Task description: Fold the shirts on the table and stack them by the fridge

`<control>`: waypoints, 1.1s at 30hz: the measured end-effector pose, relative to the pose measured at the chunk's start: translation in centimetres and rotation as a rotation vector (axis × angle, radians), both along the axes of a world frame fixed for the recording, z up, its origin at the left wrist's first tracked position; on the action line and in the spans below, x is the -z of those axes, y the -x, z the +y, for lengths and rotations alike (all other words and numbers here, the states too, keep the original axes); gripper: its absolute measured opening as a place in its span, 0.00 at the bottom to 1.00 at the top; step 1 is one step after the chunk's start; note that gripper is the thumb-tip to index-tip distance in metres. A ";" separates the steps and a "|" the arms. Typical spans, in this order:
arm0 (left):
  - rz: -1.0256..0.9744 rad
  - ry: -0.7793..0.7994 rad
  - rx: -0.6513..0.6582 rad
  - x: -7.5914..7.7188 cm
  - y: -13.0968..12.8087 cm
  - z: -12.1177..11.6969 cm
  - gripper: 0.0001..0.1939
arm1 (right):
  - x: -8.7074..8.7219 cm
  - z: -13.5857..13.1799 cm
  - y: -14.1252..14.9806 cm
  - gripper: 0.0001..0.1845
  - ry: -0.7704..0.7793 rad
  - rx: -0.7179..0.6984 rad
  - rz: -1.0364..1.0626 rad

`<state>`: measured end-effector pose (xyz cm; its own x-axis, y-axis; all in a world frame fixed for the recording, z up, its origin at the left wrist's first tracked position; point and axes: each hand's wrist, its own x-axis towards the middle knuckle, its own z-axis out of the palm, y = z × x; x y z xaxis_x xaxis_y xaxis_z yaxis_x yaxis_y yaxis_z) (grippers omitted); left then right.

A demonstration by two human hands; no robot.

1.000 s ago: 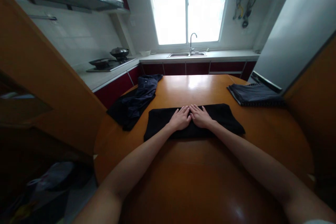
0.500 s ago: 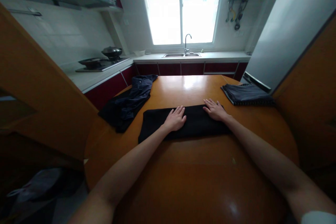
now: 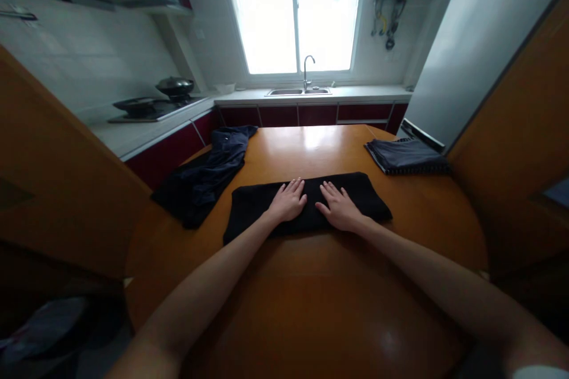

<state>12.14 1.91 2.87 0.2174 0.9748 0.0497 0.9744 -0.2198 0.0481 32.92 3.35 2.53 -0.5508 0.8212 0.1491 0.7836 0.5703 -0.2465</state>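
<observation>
A black garment (image 3: 249,207), folded into a long strip, lies across the round orange table (image 3: 311,296). My left hand (image 3: 287,201) rests flat on its middle, fingers spread and pointing away from me. Just to its right, my right hand (image 3: 338,207) also lies flat on the cloth with open fingers. The two hands sit a small gap apart. Neither hand grips anything.
An unfolded dark blue garment (image 3: 208,174) hangs over the table's far left edge. A folded grey garment (image 3: 406,157) lies at the far right, next to a fridge (image 3: 471,53). Counter, stove with pans (image 3: 155,100) and sink (image 3: 297,92) run behind the table.
My right hand slid out to the cloth's right part half a second ago and has come back beside the left hand. The view has shifted slightly.
</observation>
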 end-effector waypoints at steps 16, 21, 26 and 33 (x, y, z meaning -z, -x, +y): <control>-0.042 0.010 -0.012 -0.1 -0.2 0.1 0.33 | -1.4 4.1 -7.5 0.41 0.008 0.460 -0.007; -0.026 0.006 -0.005 0.1 0.1 0.0 0.32 | -1.6 2.9 2.2 0.33 -0.041 -0.018 -0.041; -0.036 0.007 0.010 0.6 0.2 0.0 0.31 | 0.2 3.6 5.3 0.32 0.046 -0.106 -0.064; -0.085 0.013 -0.013 0.6 1.8 -0.4 0.32 | 1.0 4.5 4.1 0.34 0.016 -0.123 -0.099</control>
